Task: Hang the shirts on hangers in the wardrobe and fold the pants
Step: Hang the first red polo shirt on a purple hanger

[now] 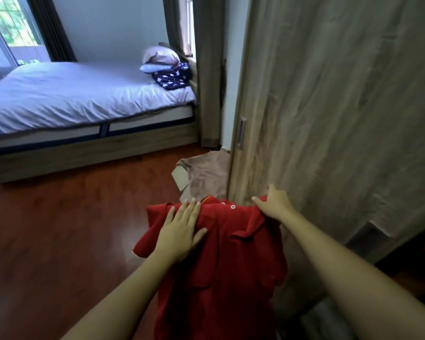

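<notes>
A bed [79,99] with a pale sheet stands at the far left, pillows [160,58] and a star-patterned blanket [173,78] piled at its head. On the wooden floor [47,229] near the wardrobe lies a brownish garment [206,175]. The left hand [179,229] rests flat, fingers spread, on the shoulder of a red polo shirt [221,266] hanging in front of the person. The right hand [274,202] has its grip closed on the shirt's other shoulder, just beside the wardrobe door [329,119].
</notes>
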